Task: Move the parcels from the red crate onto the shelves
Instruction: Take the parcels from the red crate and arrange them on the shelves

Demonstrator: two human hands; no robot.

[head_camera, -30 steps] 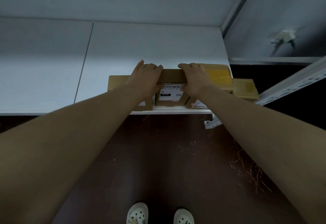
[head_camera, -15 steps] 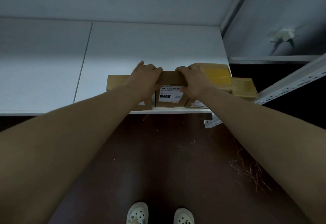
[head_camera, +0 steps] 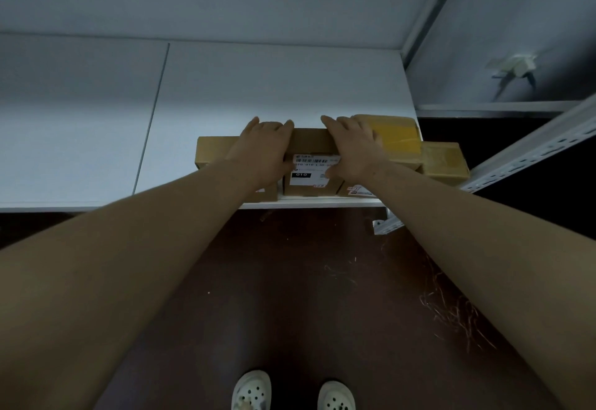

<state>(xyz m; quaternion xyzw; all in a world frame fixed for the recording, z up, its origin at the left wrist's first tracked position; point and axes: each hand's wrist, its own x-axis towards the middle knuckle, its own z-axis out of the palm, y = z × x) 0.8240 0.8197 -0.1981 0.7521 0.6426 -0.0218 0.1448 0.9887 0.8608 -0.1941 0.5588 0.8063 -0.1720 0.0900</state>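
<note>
A brown cardboard parcel (head_camera: 310, 138) with a white barcode label stands at the front edge of the white shelf (head_camera: 274, 87). My left hand (head_camera: 263, 148) holds its left side and my right hand (head_camera: 353, 148) its right side. On both hands the fingers lie over the parcel's top and the thumbs sit on its labelled front. Another brown parcel (head_camera: 213, 151) is right beside it on the left. A yellow-taped parcel (head_camera: 398, 137) and a smaller taped box (head_camera: 446, 161) lie to its right. The red crate is out of view.
A grey metal upright and slotted rail (head_camera: 529, 151) bound the shelf on the right. The shelf runs wide to the left and back. Below is dark brown floor (head_camera: 290, 296) with scattered straw-like bits at the right, and my white shoes (head_camera: 251, 392).
My hands have shifted slightly closer together and a little to the left on the labelled parcel; the parcel has nudged left with them.
</note>
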